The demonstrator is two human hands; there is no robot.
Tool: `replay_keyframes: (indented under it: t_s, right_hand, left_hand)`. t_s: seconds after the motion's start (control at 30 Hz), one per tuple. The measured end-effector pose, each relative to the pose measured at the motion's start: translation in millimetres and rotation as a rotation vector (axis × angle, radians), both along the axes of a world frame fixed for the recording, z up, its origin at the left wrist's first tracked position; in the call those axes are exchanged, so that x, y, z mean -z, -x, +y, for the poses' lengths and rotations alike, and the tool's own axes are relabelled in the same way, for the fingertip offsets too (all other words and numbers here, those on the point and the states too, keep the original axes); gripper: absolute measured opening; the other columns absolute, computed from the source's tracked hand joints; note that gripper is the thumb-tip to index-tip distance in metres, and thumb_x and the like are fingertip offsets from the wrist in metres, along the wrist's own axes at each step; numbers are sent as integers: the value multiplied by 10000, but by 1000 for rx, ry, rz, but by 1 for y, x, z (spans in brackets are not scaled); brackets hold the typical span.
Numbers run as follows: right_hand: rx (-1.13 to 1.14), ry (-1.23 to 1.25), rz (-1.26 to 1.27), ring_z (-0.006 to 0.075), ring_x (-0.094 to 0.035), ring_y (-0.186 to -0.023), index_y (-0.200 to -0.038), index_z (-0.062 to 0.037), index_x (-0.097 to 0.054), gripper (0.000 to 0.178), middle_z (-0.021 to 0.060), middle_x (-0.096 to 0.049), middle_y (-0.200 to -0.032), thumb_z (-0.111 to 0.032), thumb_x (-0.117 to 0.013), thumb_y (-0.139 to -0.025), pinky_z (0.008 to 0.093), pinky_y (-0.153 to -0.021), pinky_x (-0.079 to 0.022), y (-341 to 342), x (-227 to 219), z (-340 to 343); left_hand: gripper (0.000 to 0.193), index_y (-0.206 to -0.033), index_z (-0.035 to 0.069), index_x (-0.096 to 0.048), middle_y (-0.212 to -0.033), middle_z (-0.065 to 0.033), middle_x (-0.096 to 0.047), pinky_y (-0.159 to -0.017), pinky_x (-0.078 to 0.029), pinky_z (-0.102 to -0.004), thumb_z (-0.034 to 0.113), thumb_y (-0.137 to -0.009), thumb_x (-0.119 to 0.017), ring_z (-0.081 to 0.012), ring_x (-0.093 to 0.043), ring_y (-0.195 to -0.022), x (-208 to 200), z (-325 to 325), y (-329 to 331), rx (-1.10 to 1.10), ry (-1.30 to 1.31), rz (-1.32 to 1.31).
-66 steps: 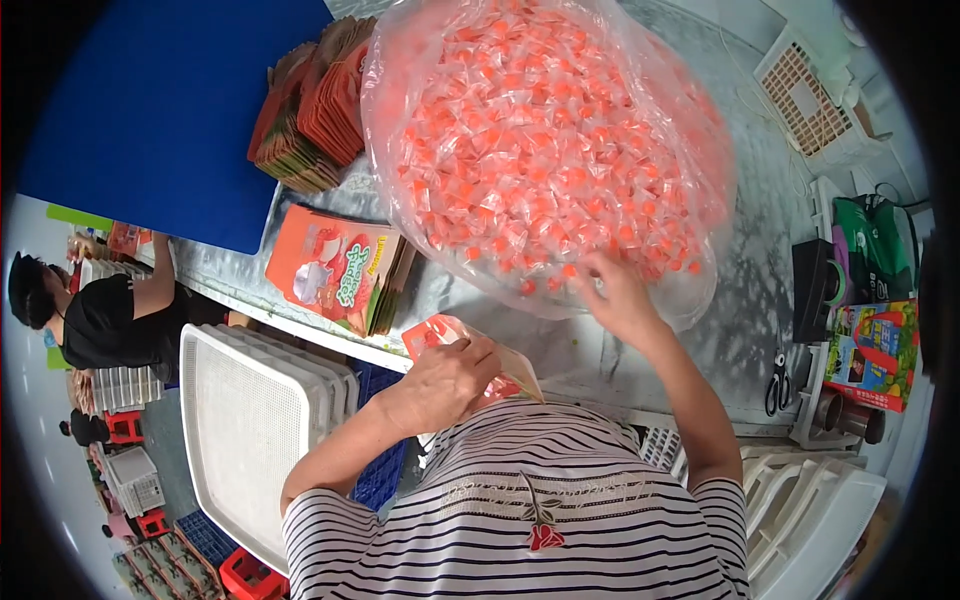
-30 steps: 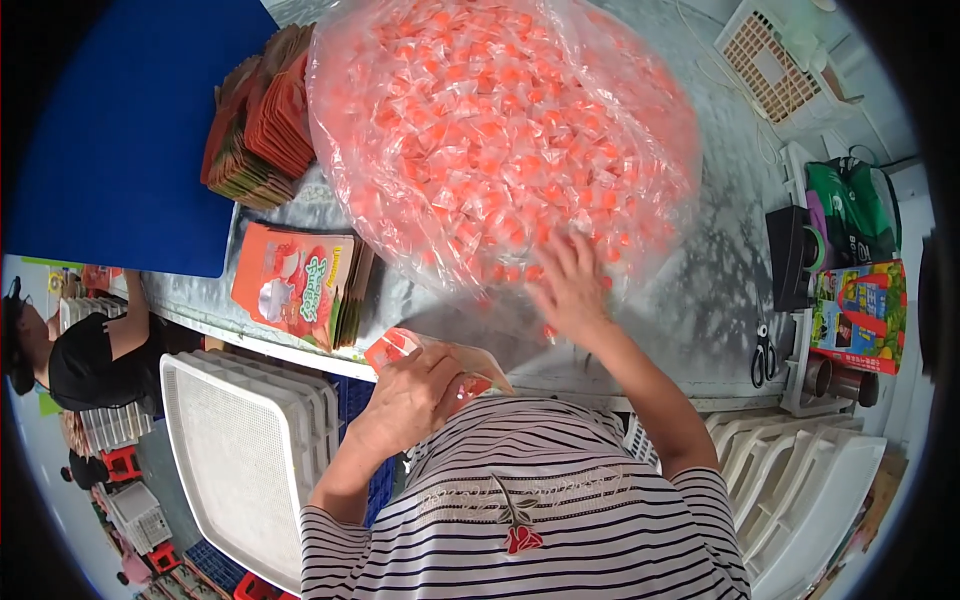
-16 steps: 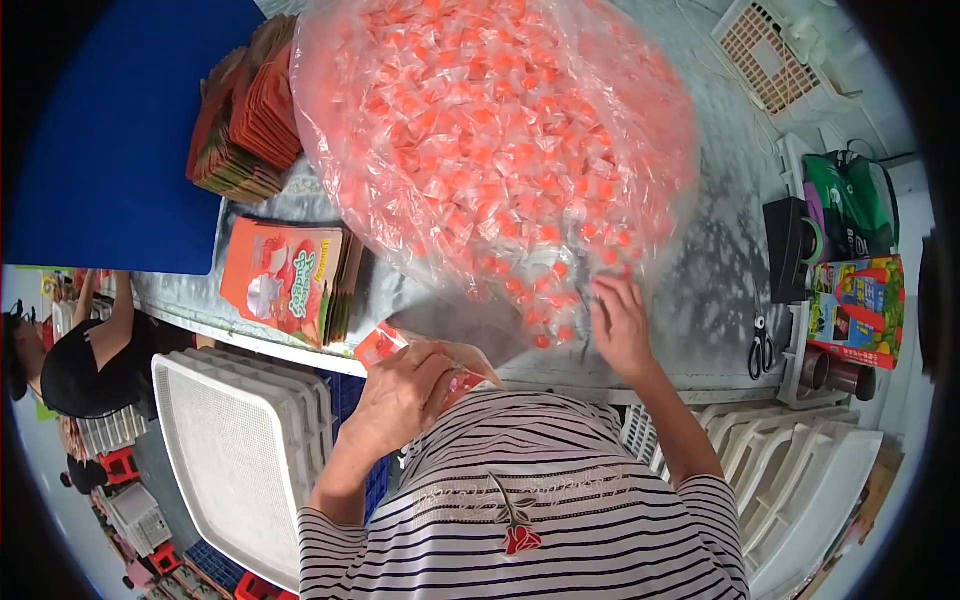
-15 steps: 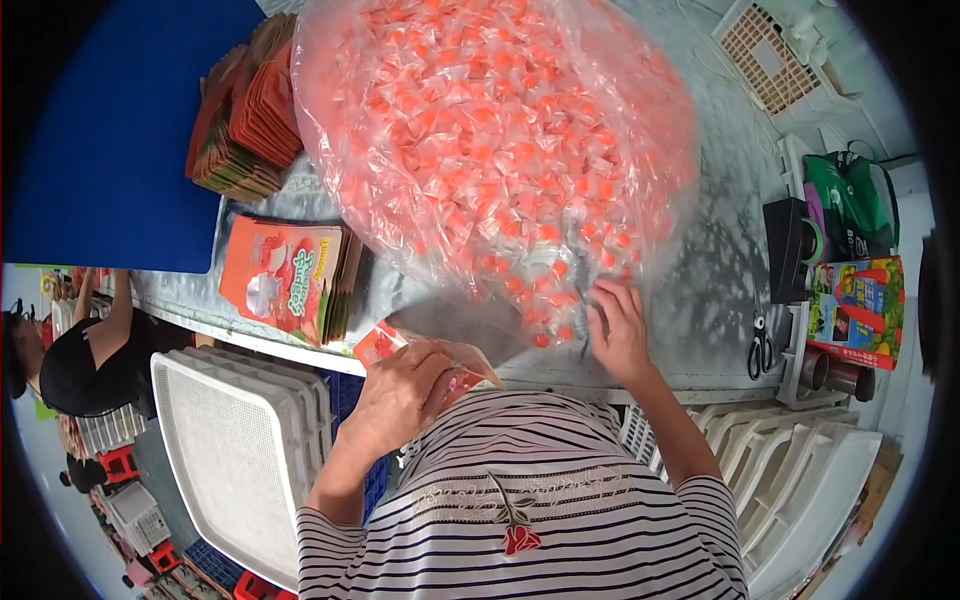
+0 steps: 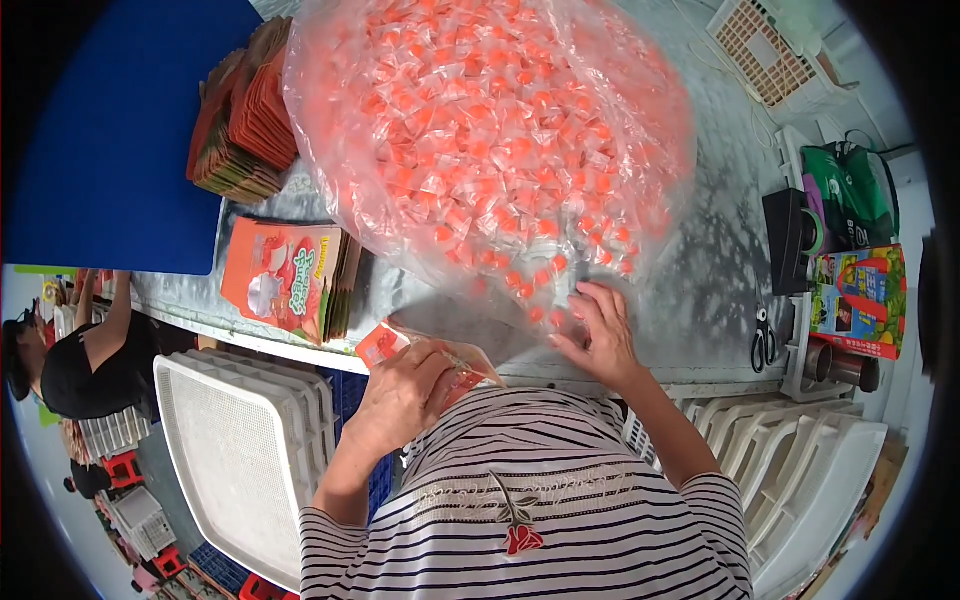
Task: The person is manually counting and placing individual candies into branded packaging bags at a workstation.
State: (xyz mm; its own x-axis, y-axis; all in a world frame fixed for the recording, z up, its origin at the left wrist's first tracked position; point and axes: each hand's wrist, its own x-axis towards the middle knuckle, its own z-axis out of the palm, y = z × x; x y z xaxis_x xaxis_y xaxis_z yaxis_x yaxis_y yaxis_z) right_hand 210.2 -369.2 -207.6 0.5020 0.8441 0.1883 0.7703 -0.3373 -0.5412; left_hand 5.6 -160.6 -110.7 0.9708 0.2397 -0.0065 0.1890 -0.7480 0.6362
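My left hand (image 5: 400, 395) is closed on a red and cream printed pouch (image 5: 381, 346) at the table's front edge, its mouth gaping toward the right. A big clear plastic bag (image 5: 318, 135) lies across the table, full of individually wrapped orange-red candies (image 5: 490, 140). Several of them (image 5: 528, 288) spill toward me at the bag's near opening. Beside those, my right hand (image 5: 603, 345) reaches in with thumb and fingers apart. Its fingertips are at the nearest candies; nothing shows gripped. Left of the bag lies a stack of flat matching pouches (image 5: 270, 275).
More pouches (image 5: 262, 125) stand bundled behind the stack, next to a blue board (image 5: 110, 130). On the right are black scissors (image 5: 764, 340), a black box (image 5: 787, 240) and a beige basket (image 5: 765, 55). White trays (image 5: 225, 450) stand below the table edge. Another person (image 5: 95, 365) is at far left.
My right hand has moved a little left and toward me, its thumb now stretched toward the loose candies. The candies at the opening have shifted slightly. My left hand stays on the pouch.
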Motion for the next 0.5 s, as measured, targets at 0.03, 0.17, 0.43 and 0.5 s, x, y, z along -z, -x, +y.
replay_keyframes:
  t_s: [0.03, 0.17, 0.43, 0.5]
  right_hand:
    - [34, 0, 46, 344, -417, -1172, -1179, -40, -570, 556, 132, -473, -1274, -288, -770, -724, 435, -960, -409, 1, -1, 2]
    - [-96, -49, -36, 340, -435, -1178, -1188, -29, -568, 536, 133, -481, -1284, -231, -764, -732, 437, -958, -417, 1, -8, 22]
    - [69, -368, -118, 367, -488, -1156, -1235, 12, -518, 480, 184, -491, -1274, -83, -661, -787, 430, -991, -389, -63, -46, 54]
    - [186, -239, -218, 362, -435, -1215, -1305, -7, -454, 583, 191, -431, -1343, -160, -686, -793, 464, -1033, -331, -83, -58, 64]
  left_hand:
    - [111, -890, 27, -623, -949, -134, -630, -652, -530, -399, 96, -808, -652, -324, -637, -774, 2, 0, 0, 6, -12, -21]
    - [118, -911, 30, -627, -940, -124, -619, -641, -533, -393, 94, -813, -642, -321, -631, -770, 7, 2, -4, 82, -71, -61]
    - [238, -1085, 70, -608, -1107, -143, -584, -714, -528, -410, 97, -849, -621, -323, -617, -933, 19, 13, -41, 99, -39, -122]
    - [263, -1078, 49, -621, -1125, -140, -572, -719, -537, -398, 158, -840, -644, -330, -617, -935, 17, 28, -49, 40, -12, -263]
